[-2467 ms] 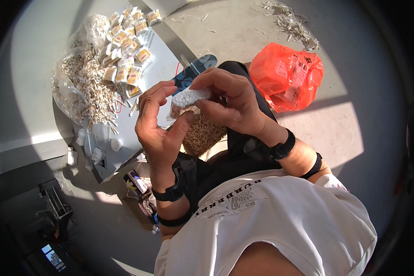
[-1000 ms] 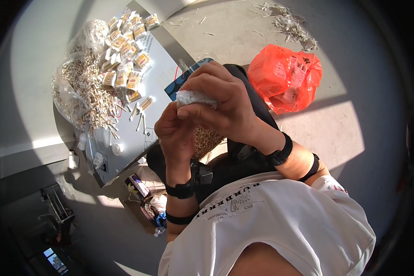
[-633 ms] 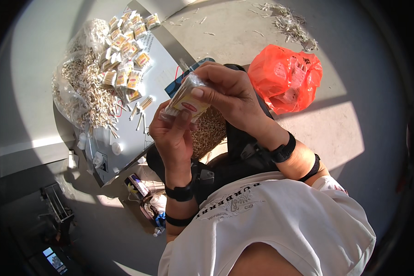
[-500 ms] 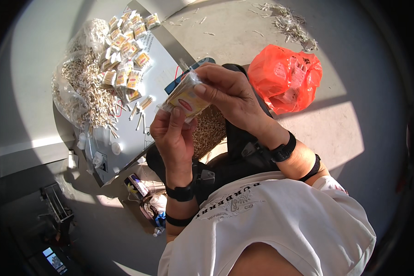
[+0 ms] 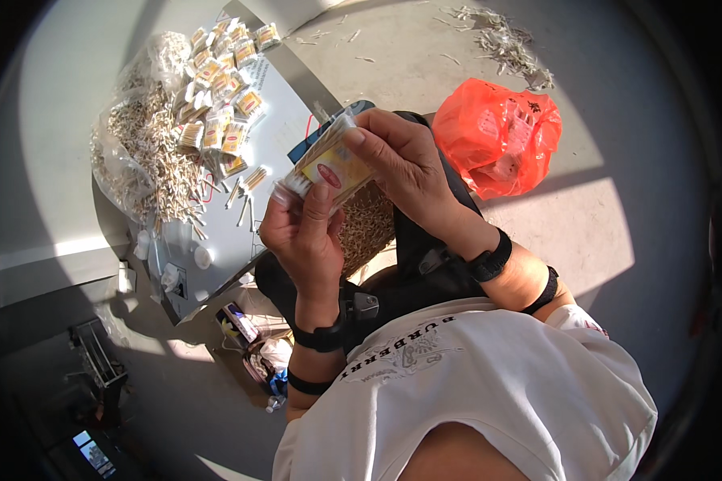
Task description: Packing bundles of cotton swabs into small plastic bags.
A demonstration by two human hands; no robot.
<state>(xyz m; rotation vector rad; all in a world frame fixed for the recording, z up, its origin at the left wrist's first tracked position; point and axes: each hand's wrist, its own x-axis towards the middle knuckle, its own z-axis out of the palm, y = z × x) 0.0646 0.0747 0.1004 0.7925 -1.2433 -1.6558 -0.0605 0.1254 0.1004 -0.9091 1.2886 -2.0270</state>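
Head view, largest first: orange plastic bag [image 5: 499, 135] bulging on concrete floor [image 5: 602, 240], contents unclear; grey board [image 5: 285, 112] strewn with small yellow packets [image 5: 221, 76]; clear yellow-labelled packet [image 5: 329, 167] pinched between left hand [image 5: 305, 232] and right hand [image 5: 401, 160], above lap.

The left hand [image 5: 309, 236] hides the lower part of the small packet [image 5: 329, 167].
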